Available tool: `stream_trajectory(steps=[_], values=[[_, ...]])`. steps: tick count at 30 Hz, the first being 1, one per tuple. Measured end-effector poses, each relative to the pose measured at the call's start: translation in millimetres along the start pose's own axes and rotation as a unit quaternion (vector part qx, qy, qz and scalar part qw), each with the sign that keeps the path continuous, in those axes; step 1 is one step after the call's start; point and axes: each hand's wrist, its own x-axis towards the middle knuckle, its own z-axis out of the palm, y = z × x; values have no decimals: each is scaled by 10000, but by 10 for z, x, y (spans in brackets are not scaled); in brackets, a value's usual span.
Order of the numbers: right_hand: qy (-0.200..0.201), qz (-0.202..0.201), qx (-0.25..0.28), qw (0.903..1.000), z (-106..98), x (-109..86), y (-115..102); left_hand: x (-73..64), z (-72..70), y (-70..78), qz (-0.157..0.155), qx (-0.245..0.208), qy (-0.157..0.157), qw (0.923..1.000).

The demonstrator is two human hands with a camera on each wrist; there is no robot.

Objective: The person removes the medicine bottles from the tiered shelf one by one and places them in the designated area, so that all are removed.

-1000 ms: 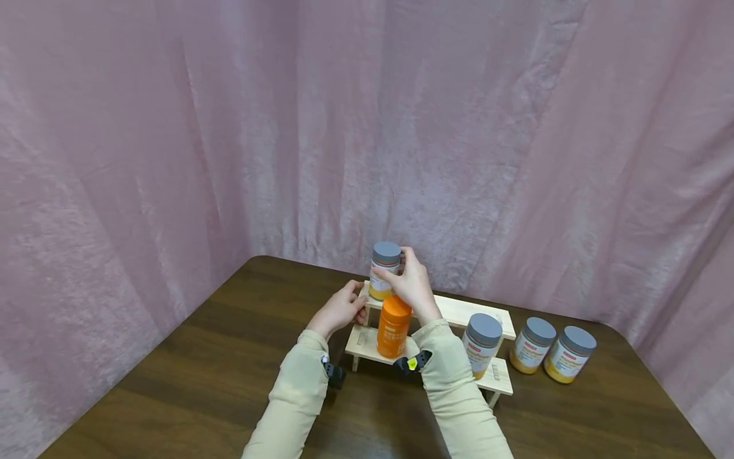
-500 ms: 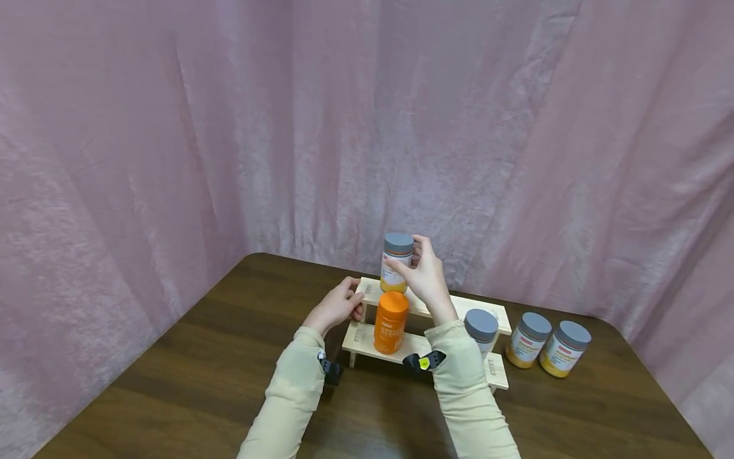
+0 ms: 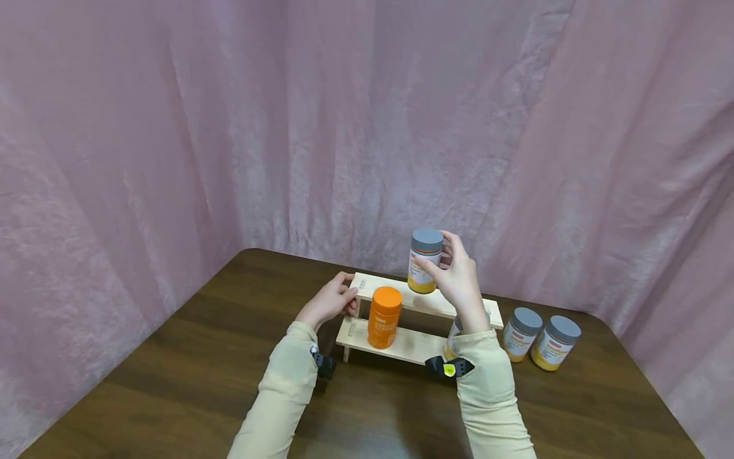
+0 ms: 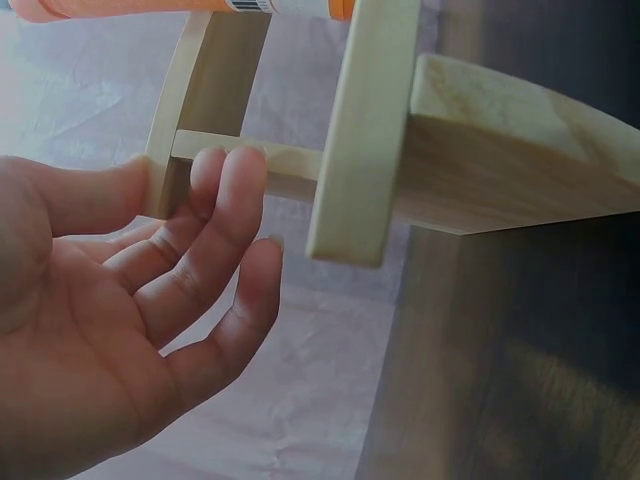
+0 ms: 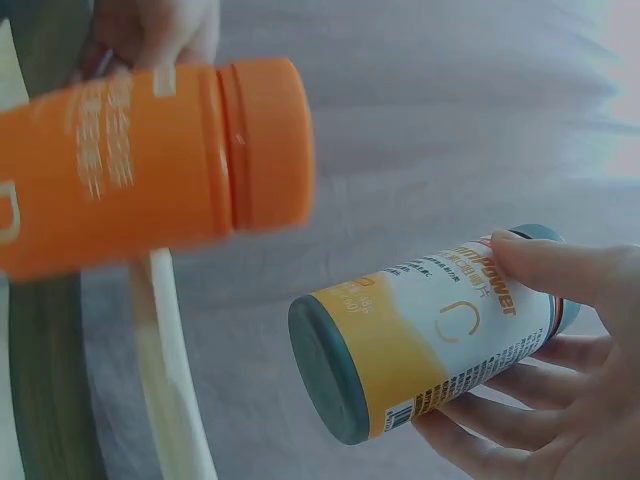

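Observation:
My right hand (image 3: 460, 280) grips a supplement jar (image 3: 423, 250) with a grey lid, white label and yellow lower band. Thumb and fingers wrap its upper part. Its grey base shows in the right wrist view, raised off the two-tier wooden shelf (image 3: 367, 284). At the shelf's left end, my left hand (image 3: 328, 302) holds the upper board, its thumb (image 4: 105, 197) on the board's edge and the other fingers curled beneath. An orange bottle (image 3: 384, 317) stands upright on the lower board (image 3: 418, 344), left side. A second grey-lidded jar (image 3: 452, 344) there is mostly hidden by my right forearm.
Two more grey-lidded jars, one (image 3: 522, 335) nearer the shelf and one (image 3: 555, 344) farther right, stand on the dark wooden table (image 3: 189, 382). A pink curtain (image 3: 321, 127) hangs behind and at both sides.
My right hand has carried the jar rightward and up from the upper board's left end to over its middle. My left hand keeps its hold on the shelf end. The head view has shifted slightly.

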Motion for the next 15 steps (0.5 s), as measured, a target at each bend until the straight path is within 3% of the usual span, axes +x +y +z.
stream_trajectory(steps=[15], values=[[851,-239,193,9959,-352,-141,222,-12,-69,-68,54,-100,-63,9999]])
